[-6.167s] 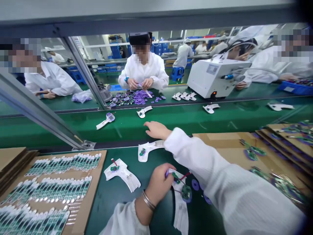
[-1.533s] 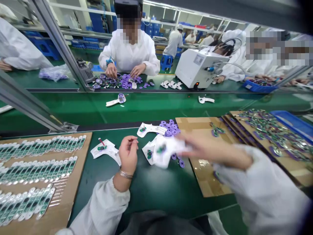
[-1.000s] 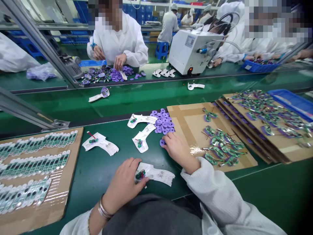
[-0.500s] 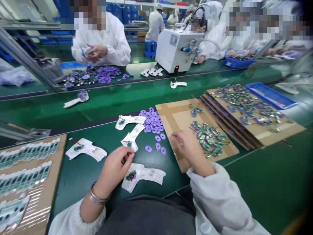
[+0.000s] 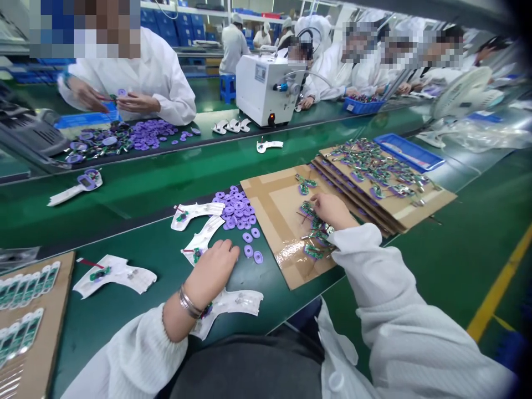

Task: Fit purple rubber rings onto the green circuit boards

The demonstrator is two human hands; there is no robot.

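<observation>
My right hand (image 5: 334, 211) is over a pile of green circuit boards (image 5: 318, 235) with purple parts and wires, on a cardboard sheet (image 5: 270, 202). Its fingertips pinch a circuit board (image 5: 307, 209) at the pile's upper edge. My left hand (image 5: 214, 271) hangs with curled fingers above the green table; the fingertips are partly hidden, and I cannot make out anything in them. Under and beside it lie white curved plastic shells (image 5: 241, 302) with small boards inside. Loose purple oval rings (image 5: 236, 208) are heaped just beyond.
Stacked cardboard sheets (image 5: 436, 200) loaded with boards stand to the right, by a blue tray (image 5: 409, 152). Another cardboard (image 5: 62, 310) with rows of boards lies left. Across the green conveyor (image 5: 199, 166), a co-worker (image 5: 145, 72) handles parts beside a white machine (image 5: 264, 88).
My right hand has moved from the cardboard's bare left part onto the board pile. My left hand has turned its back upward, near the same shells. The camera view has swung right.
</observation>
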